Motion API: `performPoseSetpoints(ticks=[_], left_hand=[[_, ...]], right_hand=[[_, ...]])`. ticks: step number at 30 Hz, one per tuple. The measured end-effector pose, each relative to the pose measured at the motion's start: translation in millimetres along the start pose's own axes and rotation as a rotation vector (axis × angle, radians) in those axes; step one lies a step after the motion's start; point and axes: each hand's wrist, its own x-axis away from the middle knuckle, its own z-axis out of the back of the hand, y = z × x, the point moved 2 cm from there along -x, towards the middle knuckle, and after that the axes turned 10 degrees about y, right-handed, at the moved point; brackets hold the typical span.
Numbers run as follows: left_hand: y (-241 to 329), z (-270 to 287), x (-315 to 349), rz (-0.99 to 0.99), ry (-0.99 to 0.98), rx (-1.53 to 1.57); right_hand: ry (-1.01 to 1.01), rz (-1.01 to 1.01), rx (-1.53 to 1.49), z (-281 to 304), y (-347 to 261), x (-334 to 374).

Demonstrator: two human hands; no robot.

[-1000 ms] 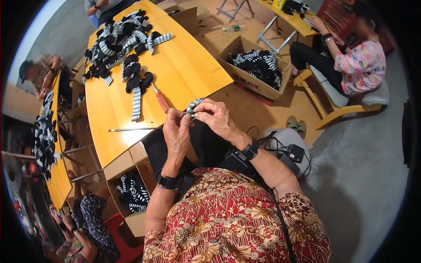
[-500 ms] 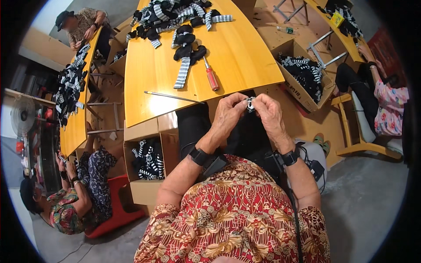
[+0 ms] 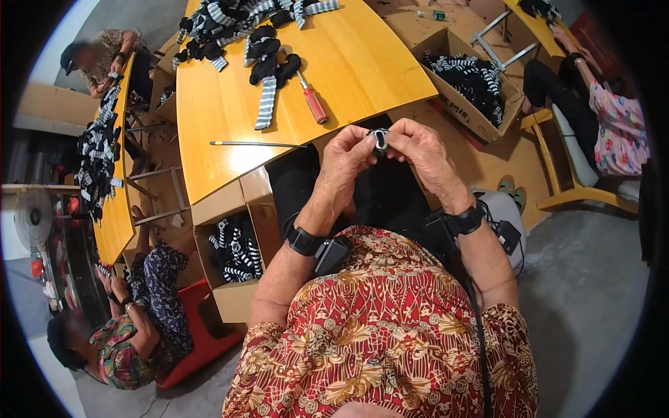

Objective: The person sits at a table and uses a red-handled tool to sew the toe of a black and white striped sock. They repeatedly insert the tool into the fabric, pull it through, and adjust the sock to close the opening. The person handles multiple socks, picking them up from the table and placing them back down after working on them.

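Over my lap, just off the table's near edge, a small black-and-white striped knit piece, seemingly a sock [image 3: 380, 140], is bunched between my hands. Its rim is spread into a small oval opening. My left hand [image 3: 346, 157] pinches one side with thumb and fingers; on the other side my right hand [image 3: 418, 150] does the same. Most of the piece is hidden by my fingers. On the yellow table [image 3: 362, 76], a red-handled screwdriver [image 3: 315, 106] lies beside a few striped socks [image 3: 266, 101]. A thin dark rod [image 3: 258, 145] rests along the near edge.
Farther back on the table is a heap of black and striped socks [image 3: 230, 31]. Open cardboard boxes of socks stand at left [image 3: 237, 299] and right [image 3: 456, 129] of my legs. Co-workers sit at a left table [image 3: 115, 233] and on a right chair [image 3: 582, 195].
The view has shifted, so table and boxes appear farther left and higher. My hands stay pinched on the striped piece, whose dark opening now shows more plainly.
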Motion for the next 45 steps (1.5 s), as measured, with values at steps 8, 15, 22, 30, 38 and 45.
performPoseSetpoints(ticks=[8,15,22,30,38,45], left_hand=[[5,-14,5,-0.319,0.074,-0.181],[0,-15,1,0.015,0.004,0.284],[6,-10,-3,-0.042,-0.156,0.097],[8,-14,10,-0.530,0.178,-0.901],[-11,10,-5,-0.586,0.179,-1.149],[-13,18,0,-0.251,0.058,-0.563]], right_hand=[[0.054,-0.059,-0.124,4,-4,-2],[0.063,-0.116,-0.144,-1,-14,-1],[0.078,0.032,0.082,5,-7,2],[0.071,0.032,0.279,2,18,-2],[0.205,0.285,0.372,-15,45,4],[0.172,0.565,0.459,-32,15,22]])
